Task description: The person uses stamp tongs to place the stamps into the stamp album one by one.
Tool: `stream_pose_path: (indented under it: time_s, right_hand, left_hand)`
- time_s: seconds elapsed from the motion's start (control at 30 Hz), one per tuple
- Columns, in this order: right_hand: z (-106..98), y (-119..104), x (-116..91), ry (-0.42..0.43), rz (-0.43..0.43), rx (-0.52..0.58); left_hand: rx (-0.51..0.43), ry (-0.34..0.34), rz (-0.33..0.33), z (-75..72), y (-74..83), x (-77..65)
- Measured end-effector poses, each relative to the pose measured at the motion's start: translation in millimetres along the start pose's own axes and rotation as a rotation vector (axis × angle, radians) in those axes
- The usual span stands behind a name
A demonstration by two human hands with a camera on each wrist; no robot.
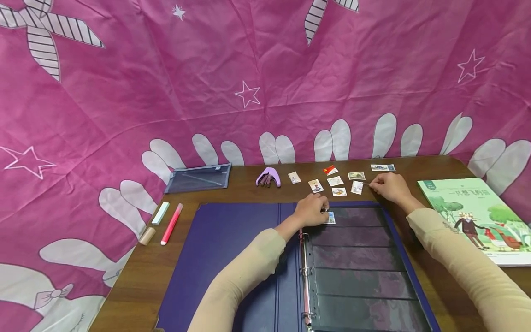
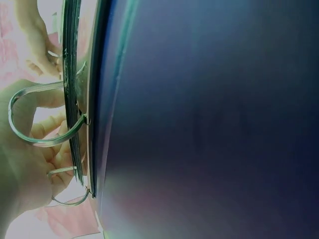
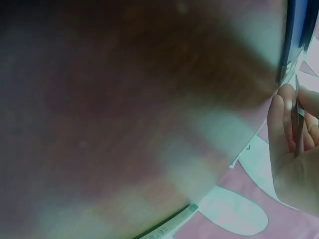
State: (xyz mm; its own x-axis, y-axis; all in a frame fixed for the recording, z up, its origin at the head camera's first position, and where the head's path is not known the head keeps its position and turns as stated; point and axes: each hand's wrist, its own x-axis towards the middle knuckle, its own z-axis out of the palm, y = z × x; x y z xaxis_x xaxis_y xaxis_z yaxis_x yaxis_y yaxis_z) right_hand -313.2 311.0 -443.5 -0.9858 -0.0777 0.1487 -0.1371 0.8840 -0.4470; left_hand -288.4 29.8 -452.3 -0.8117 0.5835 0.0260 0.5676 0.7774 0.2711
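A dark blue ring binder point(image 1: 240, 258) lies spread on the table, with a black stock page point(image 1: 356, 258) of clear strips on its right side. My left hand point(image 1: 309, 210) rests on the top left of this page, its fingers loosely bent beside a small stamp point(image 1: 331, 218) at the top strip. Beyond the binder's upper right corner, my right hand point(image 1: 390, 186) pinches slim metal tweezers point(image 3: 300, 122). Their tip reaches a stamp point(image 1: 356, 187) on the table; whether they grip it is hard to see. More stamps point(image 1: 315, 186) lie scattered nearby.
A purple hole punch point(image 1: 268, 177) and a dark zip pouch point(image 1: 199, 177) stand at the back. On the left lie a pink marker point(image 1: 172, 224), a pale block point(image 1: 160, 213) and a tan piece point(image 1: 147, 236). A green picture book point(image 1: 477, 216) is by my right forearm.
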Motion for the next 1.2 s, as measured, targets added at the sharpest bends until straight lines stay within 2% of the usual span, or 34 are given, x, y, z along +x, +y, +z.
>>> stream_pose_path:
  time_s: [0.33, 0.47, 0.73, 1.0, 1.2]
  right_hand:
    - [-13.4, -16.0, -10.4, 0.057, 0.024, 0.164]
    - [-13.3, -31.3, -13.5, -0.004, 0.008, 0.239]
    - [1.8, -49.7, -19.9, -0.161, -0.005, 0.333]
    - [-6.5, -55.3, -25.1, -0.161, 0.005, 0.388]
    - [-4.4, -56.8, -27.1, -0.203, 0.025, 0.449]
  left_hand:
    - [-0.032, 0.029, -0.015, -1.9, 4.3, -0.5]
    - [-0.047, 0.06, -0.014, -1.5, 3.0, -0.1]
    - [-0.066, 0.076, -0.01, 0.9, 2.9, 1.7]
    - [-0.067, 0.094, -0.015, 0.7, 2.9, 1.5]
    - [-0.059, 0.141, -0.003, 2.8, 2.3, -0.7]
